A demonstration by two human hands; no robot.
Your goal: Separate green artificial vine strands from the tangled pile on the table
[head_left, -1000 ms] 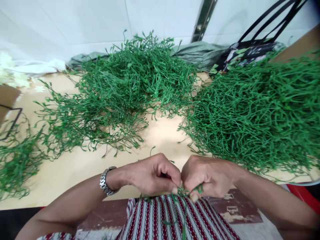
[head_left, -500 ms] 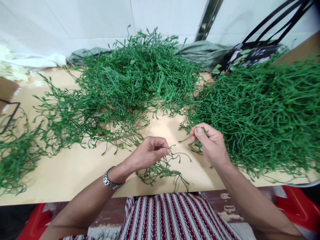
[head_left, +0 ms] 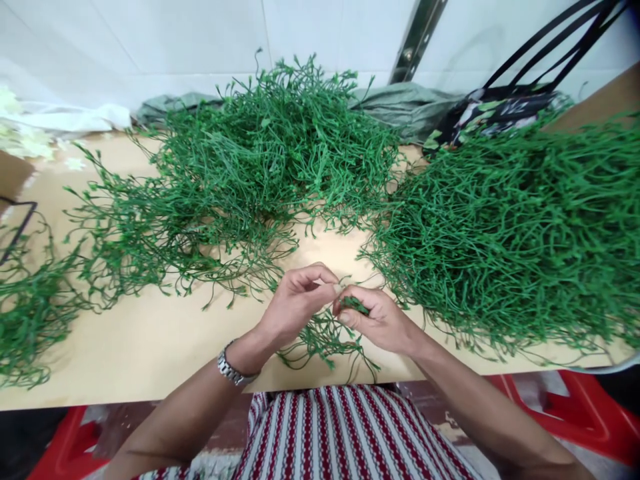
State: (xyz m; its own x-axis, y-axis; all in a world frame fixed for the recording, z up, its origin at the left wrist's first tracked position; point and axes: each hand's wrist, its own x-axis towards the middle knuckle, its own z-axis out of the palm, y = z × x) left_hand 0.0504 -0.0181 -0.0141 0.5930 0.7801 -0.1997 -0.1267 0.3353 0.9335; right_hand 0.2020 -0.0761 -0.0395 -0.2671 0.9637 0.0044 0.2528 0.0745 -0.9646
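The right hand (head_left: 375, 319) partly hides its green sprigs (head_left: 354, 305); what sits at the tips of the left hand (head_left: 295, 301) is too small for me to tell. The big green heap (head_left: 520, 233) and 2 red stools (head_left: 593, 417) run out of sight.

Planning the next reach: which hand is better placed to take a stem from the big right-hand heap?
Probably the right hand: it is nearer the heap, though the greenery in its fingers may need putting down first. The left hand is farther away, with the right between it and the heap.
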